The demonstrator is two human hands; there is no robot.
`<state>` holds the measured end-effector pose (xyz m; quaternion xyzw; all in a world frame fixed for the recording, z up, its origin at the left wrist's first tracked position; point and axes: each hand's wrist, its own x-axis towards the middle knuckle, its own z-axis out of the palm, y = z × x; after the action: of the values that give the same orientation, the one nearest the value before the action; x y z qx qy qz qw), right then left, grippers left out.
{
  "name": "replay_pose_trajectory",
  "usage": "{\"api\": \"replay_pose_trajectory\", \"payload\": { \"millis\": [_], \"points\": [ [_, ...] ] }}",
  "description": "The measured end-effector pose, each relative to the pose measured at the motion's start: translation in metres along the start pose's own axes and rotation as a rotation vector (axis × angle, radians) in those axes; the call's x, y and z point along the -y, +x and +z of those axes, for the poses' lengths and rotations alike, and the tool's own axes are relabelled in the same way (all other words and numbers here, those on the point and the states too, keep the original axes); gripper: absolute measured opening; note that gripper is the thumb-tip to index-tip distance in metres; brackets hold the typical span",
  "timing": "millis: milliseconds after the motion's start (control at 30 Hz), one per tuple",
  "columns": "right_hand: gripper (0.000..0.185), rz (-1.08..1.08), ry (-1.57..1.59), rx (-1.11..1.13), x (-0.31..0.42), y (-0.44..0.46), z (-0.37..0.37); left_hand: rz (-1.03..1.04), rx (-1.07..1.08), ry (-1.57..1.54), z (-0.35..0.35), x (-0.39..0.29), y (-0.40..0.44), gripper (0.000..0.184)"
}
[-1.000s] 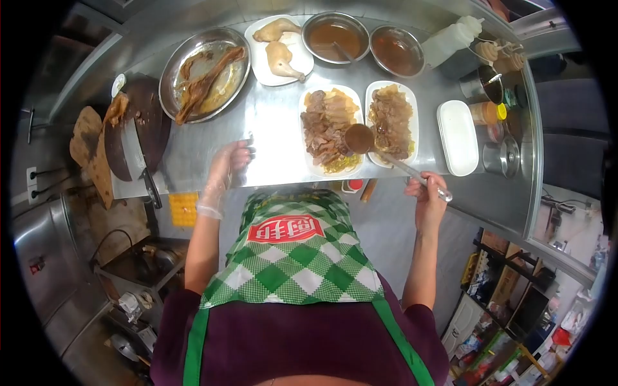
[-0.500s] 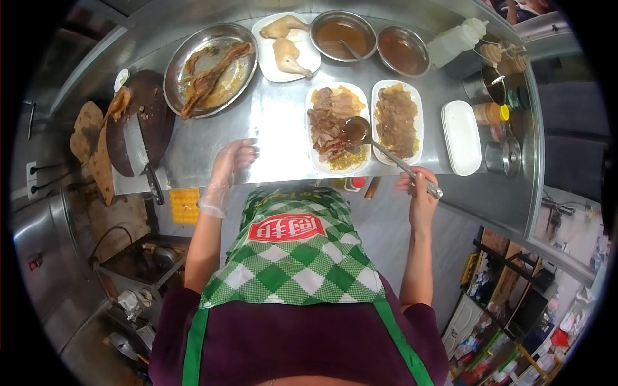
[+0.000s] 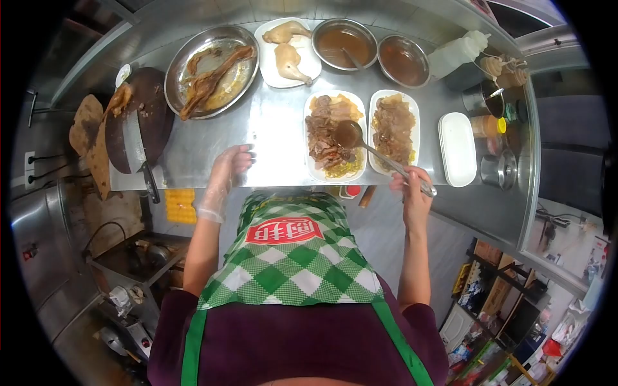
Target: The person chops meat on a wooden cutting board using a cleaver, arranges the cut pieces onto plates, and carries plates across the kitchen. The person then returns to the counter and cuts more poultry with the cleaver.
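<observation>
A smooth, round-bowled metal ladle (image 3: 383, 157) is over glistening sliced meat (image 3: 322, 132) on an oblong white plate (image 3: 313, 172) by the steel counter's (image 3: 209, 138) front edge. The right hand (image 3: 415, 186) grasps its handle end, bowl forward-left of the fingers. The left hand (image 3: 230, 163), in crinkled clear plastic, curls loosely, released, near that edge.

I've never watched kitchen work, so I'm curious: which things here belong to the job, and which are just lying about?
Apparently in use:
long-handled metal ladle, in the right hand
white oblong plate of sliced brown meat, beneath the ladle's bowl
neighbouring white oblong plate of brown meat, probably

Apparently idle:
black-handled metal cleaver
shallow round metal pan
stacked white oblong dishes
</observation>
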<state>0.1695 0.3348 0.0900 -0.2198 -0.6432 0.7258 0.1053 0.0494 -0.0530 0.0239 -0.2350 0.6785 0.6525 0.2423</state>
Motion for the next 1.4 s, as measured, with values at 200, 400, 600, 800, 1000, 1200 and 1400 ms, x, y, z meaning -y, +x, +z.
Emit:
{"api": "replay_pose_trajectory", "payload": {
  "millis": [200,400,600,800,1000,1200,1400],
  "points": [
    [0.025,-0.073,-0.030,0.046,-0.001,0.037,0.019,0.013,-0.006,-0.026,-0.001,0.001,-0.003,0.035],
    [0.025,-0.083,-0.079,0.027,0.002,0.049,0.025,-0.011,-0.068,-0.038,-0.005,0.012,-0.005,0.034],
    [0.023,-0.086,-0.073,-0.022,0.006,0.027,0.009,-0.031,-0.041,-0.069,-0.003,0.010,-0.003,0.034],
    [0.023,-0.063,-0.079,-0.023,0.017,0.012,0.007,-0.019,-0.035,-0.030,0.004,0.009,0.006,0.035],
    [0.024,-0.112,-0.063,0.031,0.006,0.034,0.015,-0.006,0.005,-0.030,0.007,0.005,0.008,0.035],
    [0.024,-0.102,-0.099,0.053,0.008,0.036,0.010,0.004,-0.040,-0.025,0.000,0.009,0.007,0.033],
    [0.023,-0.076,-0.120,-0.039,0.007,0.014,-0.013,-0.018,-0.038,-0.027,0.004,0.004,-0.003,0.034]
  ]
}}
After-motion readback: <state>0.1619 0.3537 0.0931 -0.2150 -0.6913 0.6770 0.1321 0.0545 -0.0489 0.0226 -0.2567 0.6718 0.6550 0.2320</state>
